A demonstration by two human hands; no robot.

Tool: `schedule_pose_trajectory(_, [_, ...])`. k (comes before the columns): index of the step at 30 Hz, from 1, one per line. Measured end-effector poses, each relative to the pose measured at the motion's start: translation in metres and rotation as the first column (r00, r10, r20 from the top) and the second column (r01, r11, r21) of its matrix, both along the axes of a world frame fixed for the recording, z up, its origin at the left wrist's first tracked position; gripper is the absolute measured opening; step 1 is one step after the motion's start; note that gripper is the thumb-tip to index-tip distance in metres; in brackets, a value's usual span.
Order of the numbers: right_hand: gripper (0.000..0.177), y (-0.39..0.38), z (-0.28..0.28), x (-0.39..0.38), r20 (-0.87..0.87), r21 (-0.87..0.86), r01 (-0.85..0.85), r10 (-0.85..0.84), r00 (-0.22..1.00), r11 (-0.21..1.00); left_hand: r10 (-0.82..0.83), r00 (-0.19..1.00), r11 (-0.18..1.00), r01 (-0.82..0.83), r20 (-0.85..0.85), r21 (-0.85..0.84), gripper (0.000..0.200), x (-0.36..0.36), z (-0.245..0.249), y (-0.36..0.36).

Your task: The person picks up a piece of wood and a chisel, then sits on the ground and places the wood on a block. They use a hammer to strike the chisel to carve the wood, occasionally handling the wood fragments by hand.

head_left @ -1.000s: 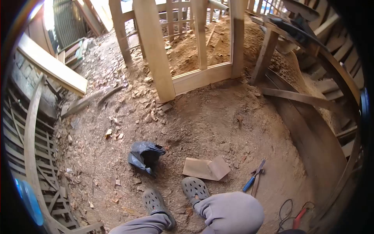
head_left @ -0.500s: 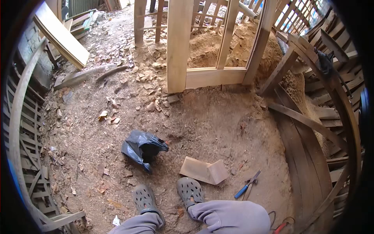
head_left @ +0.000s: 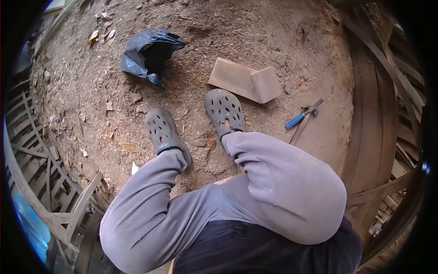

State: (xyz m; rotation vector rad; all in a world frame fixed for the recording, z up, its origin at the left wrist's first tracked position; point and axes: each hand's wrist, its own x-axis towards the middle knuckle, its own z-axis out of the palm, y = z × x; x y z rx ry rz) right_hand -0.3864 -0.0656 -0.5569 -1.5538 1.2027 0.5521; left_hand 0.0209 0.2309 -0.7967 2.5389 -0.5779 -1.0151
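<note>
Neither of my hands shows in the head view; a dark sleeve [head_left: 340, 246] runs down past my knee at the lower right. Ahead of my feet, a crumpled dark plastic bag [head_left: 153, 52] lies with its mouth gaping. Right of it are a flat wooden block [head_left: 232, 77] and a smaller wood piece [head_left: 266, 84] resting against its end. A blue-handled chisel [head_left: 296, 120] lies on the ground, across a thin wooden-handled tool [head_left: 302, 131] whose kind I cannot make out.
My feet in grey clogs [head_left: 224, 109] stand on ground strewn with shavings and leaves. Dark planks [head_left: 372, 114] lie along the right. A slatted wooden frame [head_left: 34, 146] curves along the left, with blue plastic [head_left: 32, 223] beside it.
My view has tipped downward, so my lap now shows and the standing wooden frame has left the picture. The bag, wood pieces and tools lie as before.
</note>
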Motion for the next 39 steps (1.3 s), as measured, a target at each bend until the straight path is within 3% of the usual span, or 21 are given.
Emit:
schedule_pose_trajectory(3, [0.03,-0.03,-0.017,0.006,0.026,-0.248,0.023,-0.018,1.0,0.969,0.009,1.0,1.0,-0.009,0.001,0.019,0.044,0.011,0.01,0.017])
schedule_pose_trajectory(6, [0.036,-0.069,-0.057,0.031,0.195,-0.612,0.119,0.003,0.981,0.782,0.053,0.999,0.998,-0.053,0.012,0.04,0.043,0.045,0.045,0.071])
schedule_pose_trajectory(7, [0.046,-0.082,-0.074,0.041,0.232,-0.716,0.132,0.055,0.971,0.686,0.084,0.996,0.996,-0.085,0.028,0.04,0.043,0.071,0.073,0.106])
schedule_pose_trajectory(9, [0.082,-0.093,-0.11,0.058,0.021,-0.906,-0.067,0.205,0.979,0.417,0.117,0.991,0.993,-0.117,0.058,-0.002,0.042,0.141,0.147,0.158])
schedule_pose_trajectory(10, [0.095,-0.091,-0.125,0.067,-0.048,-0.892,-0.107,0.145,0.988,0.439,0.104,0.992,0.993,-0.1,0.072,-0.057,0.042,0.176,0.19,0.162])
schedule_pose_trajectory(11, [0.108,-0.09,-0.135,0.075,-0.119,-0.875,-0.144,0.081,0.989,0.462,0.048,0.996,0.99,-0.037,0.077,-0.139,0.042,0.205,0.233,0.138])
schedule_pose_trajectory(13, [0.112,-0.092,-0.14,0.081,0.051,-0.847,0.018,0.047,0.998,0.531,-0.145,0.984,0.934,0.171,0.104,-0.315,0.044,0.212,0.305,0.024])
schedule_pose_trajectory(14, [0.113,-0.088,-0.14,0.085,0.136,-0.819,0.093,0.034,0.99,0.566,-0.225,0.967,0.928,0.25,0.119,-0.275,0.045,0.209,0.324,-0.025])
schedule_pose_trajectory(17, [0.12,-0.08,-0.129,0.099,0.414,-0.821,0.325,0.097,0.905,0.469,-0.46,0.883,0.864,0.47,0.094,-0.183,0.048,0.144,0.353,-0.157])
schedule_pose_trajectory(20, [0.122,-0.067,-0.135,0.122,0.565,-0.772,0.481,0.102,0.819,0.416,-0.711,0.703,0.694,0.702,0.0,-0.159,0.052,0.078,0.325,-0.247])
schedule_pose_trajectory(22, [0.123,-0.065,-0.151,0.13,0.547,-0.79,0.477,0.091,0.832,0.384,-0.845,0.534,0.512,0.828,0.043,-0.228,0.055,0.038,0.28,-0.287])
schedule_pose_trajectory(24, [0.123,-0.066,-0.156,0.133,0.538,-0.808,0.486,0.081,0.839,0.332,-0.878,0.453,0.416,0.882,0.156,-0.222,0.063,-0.004,0.215,-0.312])
schedule_pose_trajectory(28, [0.125,-0.062,-0.159,0.135,0.63,-0.721,0.591,-0.011,0.776,0.362,-0.829,0.517,0.409,0.821,0.214,-0.399,0.059,-0.094,0.153,-0.334])
schedule_pose_trajectory(33, [0.121,-0.06,-0.154,0.119,0.625,-0.719,0.569,0.014,0.78,0.399,-0.711,0.676,0.492,0.676,0.194,-0.549,0.051,-0.116,0.108,-0.337])
schedule_pose_trajectory(35, [0.108,-0.05,-0.141,0.091,0.557,-0.772,0.51,0.018,0.83,0.38,-0.745,0.648,0.502,0.7,0.157,-0.507,0.049,-0.11,0.11,-0.339])
schedule_pose_trajectory(39, [0.088,-0.014,-0.129,0.0,0.425,-0.799,0.509,-0.299,0.854,0.319,-0.826,0.536,0.393,0.769,0.173,-0.505,0.046,-0.099,0.097,-0.346])
